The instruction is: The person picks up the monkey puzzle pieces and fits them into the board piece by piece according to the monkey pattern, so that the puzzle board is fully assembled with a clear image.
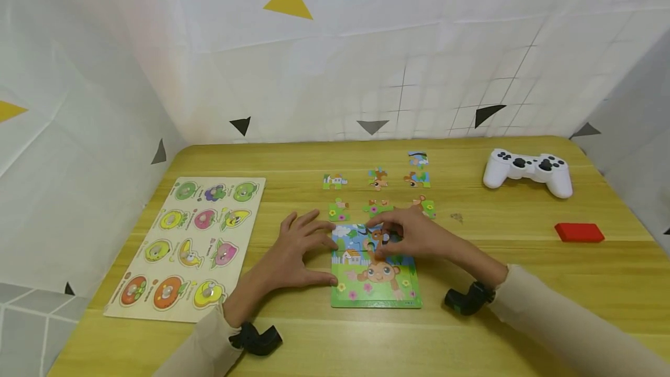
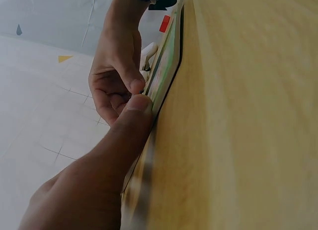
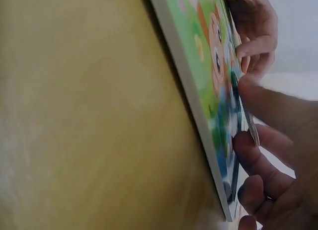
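Note:
A square monkey jigsaw board (image 1: pixel 377 302) with a green border lies at the table's front middle, with pieces fitted in it. My left hand (image 1: pixel 299 253) spreads its fingers along the board's left side, thumb and fingertips right at the edge. Over the upper part of the board, my right hand (image 1: pixel 417 234) pinches a thin puzzle piece (image 3: pixel 252 126) between thumb and fingers, tilted above the picture in the right wrist view. The fingers hide much of that piece in the head view. Just behind the board lie several loose pieces, among them a house piece (image 1: pixel 335 181) and a flower piece (image 1: pixel 339 210).
A wooden fruit peg puzzle (image 1: pixel 245 260) lies on the left of the table (image 1: pixel 314 342). To the right are a white game controller (image 1: pixel 528 171) and a red block (image 1: pixel 578 232). White sheeting with triangles (image 1: pixel 335 74) hangs behind the table.

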`<act>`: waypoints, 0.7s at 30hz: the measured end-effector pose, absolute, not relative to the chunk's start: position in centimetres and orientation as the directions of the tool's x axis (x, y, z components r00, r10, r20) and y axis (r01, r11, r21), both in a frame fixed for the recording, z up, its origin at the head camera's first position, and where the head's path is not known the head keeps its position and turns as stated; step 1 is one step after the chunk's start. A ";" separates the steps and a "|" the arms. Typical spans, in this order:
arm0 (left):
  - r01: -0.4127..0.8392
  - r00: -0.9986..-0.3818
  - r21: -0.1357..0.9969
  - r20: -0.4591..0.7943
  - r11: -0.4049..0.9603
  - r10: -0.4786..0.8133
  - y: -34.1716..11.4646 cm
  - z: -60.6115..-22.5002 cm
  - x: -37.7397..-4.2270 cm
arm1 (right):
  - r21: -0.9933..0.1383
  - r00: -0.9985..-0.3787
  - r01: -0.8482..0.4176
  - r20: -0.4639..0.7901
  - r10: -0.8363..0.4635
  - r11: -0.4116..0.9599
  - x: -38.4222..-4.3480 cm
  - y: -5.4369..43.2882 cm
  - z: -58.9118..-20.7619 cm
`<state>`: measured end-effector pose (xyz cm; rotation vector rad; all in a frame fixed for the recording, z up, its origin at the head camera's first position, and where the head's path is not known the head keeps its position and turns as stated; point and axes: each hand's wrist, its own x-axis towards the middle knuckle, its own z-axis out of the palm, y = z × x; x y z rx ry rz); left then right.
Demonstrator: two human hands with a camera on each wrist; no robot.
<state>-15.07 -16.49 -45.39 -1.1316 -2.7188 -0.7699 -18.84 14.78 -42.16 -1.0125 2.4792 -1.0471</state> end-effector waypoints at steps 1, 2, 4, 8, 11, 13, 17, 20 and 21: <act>0.686 -0.720 0.416 0.274 0.597 0.637 -16.5 -45.4 -15.1 | -0.694 -0.723 -0.513 0.033 -0.690 0.505 -18.8 14.7 -42.1; 0.686 -0.721 0.416 0.273 0.597 0.637 -16.5 -45.3 -15.1 | -0.682 -0.724 -0.524 0.040 -0.689 0.511 -18.7 14.7 -42.1; 0.684 -0.722 0.419 0.272 0.597 0.636 -16.5 -45.3 -15.1 | -0.662 -0.724 -0.542 0.055 -0.687 0.518 -18.6 14.6 -42.1; 0.683 -0.722 0.421 0.270 0.597 0.636 -16.5 -45.3 -15.0 | -0.630 -0.729 -0.569 0.090 -0.679 0.528 -18.5 14.7 -42.3; 0.682 -0.723 0.423 0.269 0.596 0.637 -16.5 -45.3 -15.0 | -0.609 -0.733 -0.583 0.111 -0.671 0.538 -18.4 14.8 -42.5; 0.682 -0.723 0.424 0.268 0.597 0.636 -16.5 -45.3 -15.0 | -0.607 -0.729 -0.594 0.128 -0.673 0.528 -18.3 14.8 -42.6; 0.681 -0.724 0.423 0.266 0.598 0.636 -16.5 -45.3 -15.1 | -0.597 -0.718 -0.617 0.160 -0.678 0.513 -18.3 14.8 -42.7; 0.682 -0.723 0.422 0.267 0.598 0.637 -16.5 -45.3 -15.1 | -0.575 -0.716 -0.629 0.165 -0.678 0.524 -18.3 14.8 -42.6; 0.682 -0.723 0.422 0.267 0.597 0.637 -16.5 -45.3 -15.1 | -0.568 -0.718 -0.630 0.163 -0.677 0.531 -18.2 14.8 -42.6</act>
